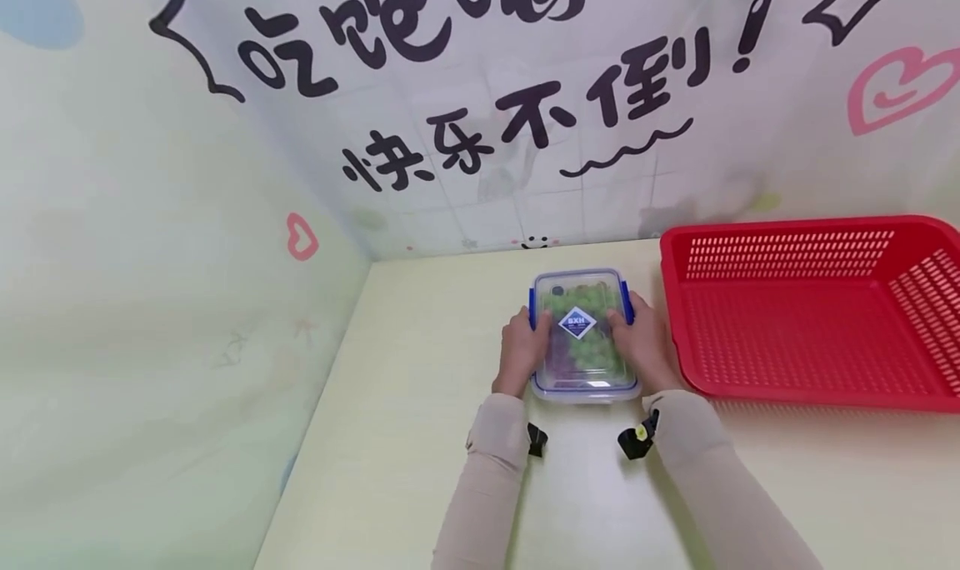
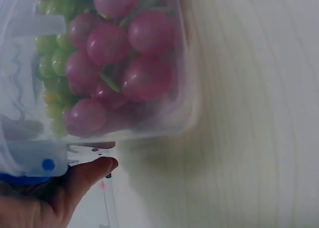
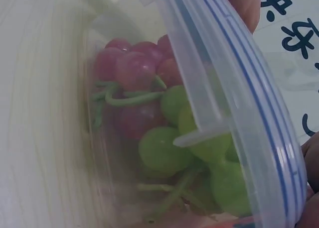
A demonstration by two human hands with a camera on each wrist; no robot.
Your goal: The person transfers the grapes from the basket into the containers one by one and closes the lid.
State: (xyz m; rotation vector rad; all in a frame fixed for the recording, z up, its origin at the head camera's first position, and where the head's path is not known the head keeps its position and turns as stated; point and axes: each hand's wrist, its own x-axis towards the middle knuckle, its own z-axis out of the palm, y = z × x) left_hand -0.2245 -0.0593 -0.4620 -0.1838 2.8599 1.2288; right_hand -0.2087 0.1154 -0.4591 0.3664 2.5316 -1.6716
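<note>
A clear plastic food storage box (image 1: 585, 396) with a blue-edged lid stands on the table in the head view. Its lid is on and carries a blue-and-white diamond label (image 1: 577, 323). Red-purple grapes (image 2: 107, 44) and green grapes (image 3: 163, 149) with stems show through its walls. My left hand (image 1: 521, 349) grips the left side, thumb over the lid. On the opposite side my right hand (image 1: 643, 342) holds the box in the same way. Blue clips (image 1: 627, 302) lie along both sides, partly covered by the hands. Most fingers are hidden beside the box.
To the right, close to my right hand, lies a red plastic basket (image 1: 787, 337) with slotted walls. A printed wall covering (image 1: 480, 203) stands behind the pale table (image 1: 405, 437), and another pale wall (image 1: 150, 303) bounds the left.
</note>
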